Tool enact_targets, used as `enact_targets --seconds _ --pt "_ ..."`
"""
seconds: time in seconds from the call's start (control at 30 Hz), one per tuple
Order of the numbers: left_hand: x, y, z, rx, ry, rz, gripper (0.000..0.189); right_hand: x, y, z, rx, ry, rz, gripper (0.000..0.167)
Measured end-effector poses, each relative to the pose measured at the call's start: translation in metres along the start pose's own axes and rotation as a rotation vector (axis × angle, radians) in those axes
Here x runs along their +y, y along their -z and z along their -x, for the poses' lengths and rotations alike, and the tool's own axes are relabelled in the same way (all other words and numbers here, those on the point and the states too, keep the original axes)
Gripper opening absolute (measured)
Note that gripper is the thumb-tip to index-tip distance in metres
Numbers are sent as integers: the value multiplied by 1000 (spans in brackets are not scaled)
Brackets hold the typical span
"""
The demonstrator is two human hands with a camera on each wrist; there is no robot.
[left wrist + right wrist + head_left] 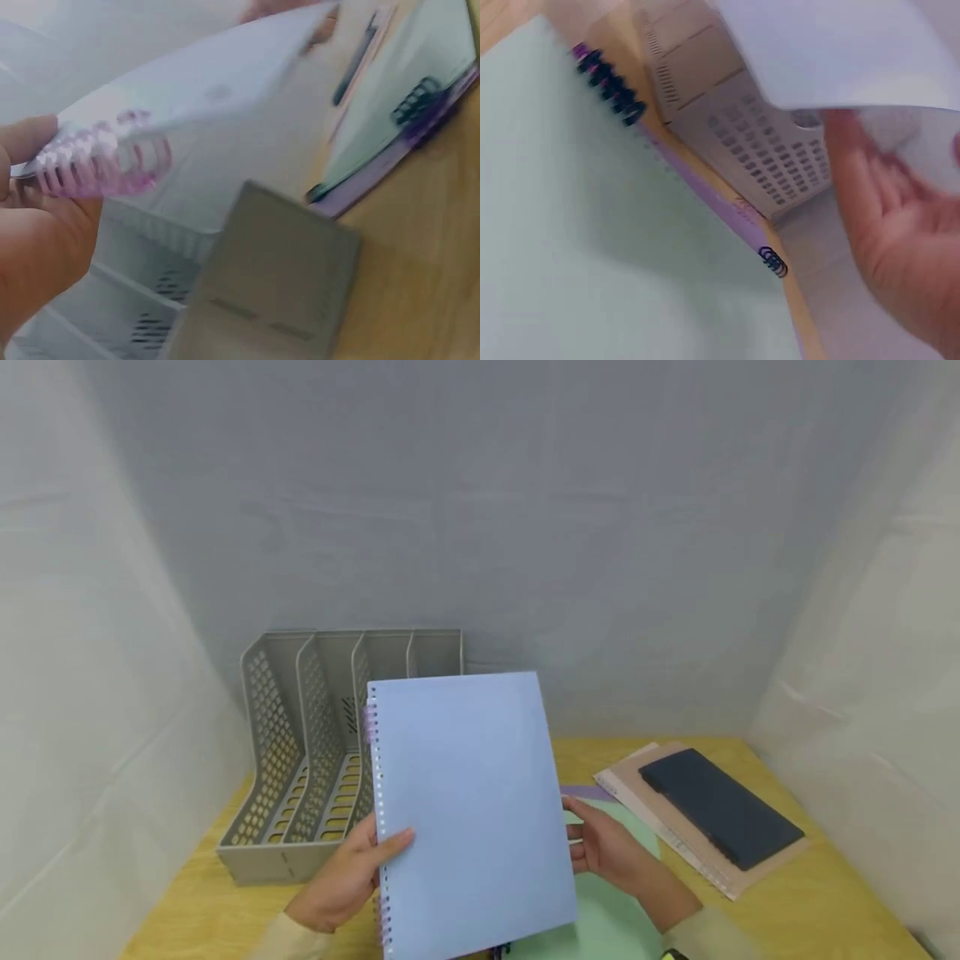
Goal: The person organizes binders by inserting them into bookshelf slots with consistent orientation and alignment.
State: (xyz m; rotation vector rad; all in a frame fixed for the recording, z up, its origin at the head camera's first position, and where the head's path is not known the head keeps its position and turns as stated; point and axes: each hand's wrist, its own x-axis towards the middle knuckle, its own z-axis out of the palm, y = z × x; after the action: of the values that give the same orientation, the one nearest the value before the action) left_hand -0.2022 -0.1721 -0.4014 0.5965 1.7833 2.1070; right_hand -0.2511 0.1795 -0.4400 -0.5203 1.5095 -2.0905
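A light blue spiral notebook (pixel 472 810) is held up over the table, its pale purple ring binding (pixel 105 161) on the left side. My left hand (pixel 348 872) grips that bound edge, thumb across the front and fingers behind. At the opposite edge, my right hand (pixel 611 847) has its fingers extended, the tips right at the notebook's side and partly hidden behind it in the right wrist view. Beneath lies a mint green notebook (pixel 615 225) with dark rings, over a purple one (pixel 352 191).
A grey file organizer (pixel 258 852) with several upright slots stands at the back left, partly covered by the raised notebook. On the right, a dark navy notebook (pixel 720 806) lies over beige and pinkish ones (pixel 626 772). White sheeting (pixel 510 527) encloses the wooden table (pixel 825 918).
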Motion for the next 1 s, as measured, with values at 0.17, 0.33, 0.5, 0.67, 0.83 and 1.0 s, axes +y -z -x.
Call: enact_targets --seconds 0.17,0.33,0.5,0.67,0.83,1.0 --pt "22 6 18 32 -42 -120 55 20 -27 -24 457 128 520 37" --pt "35 9 28 78 -93 -178 42 29 -44 -39 559 251 865 38" --pt "42 20 46 140 -82 -175 28 39 -60 -47 576 279 969 48" --pt "47 36 64 209 -145 -207 28 47 -72 -55 504 306 1006 55" --pt "53 48 75 240 -231 -276 34 47 -82 -64 462 281 999 63" --pt "61 65 92 350 -236 -372 36 44 -100 -76 411 243 1002 69"
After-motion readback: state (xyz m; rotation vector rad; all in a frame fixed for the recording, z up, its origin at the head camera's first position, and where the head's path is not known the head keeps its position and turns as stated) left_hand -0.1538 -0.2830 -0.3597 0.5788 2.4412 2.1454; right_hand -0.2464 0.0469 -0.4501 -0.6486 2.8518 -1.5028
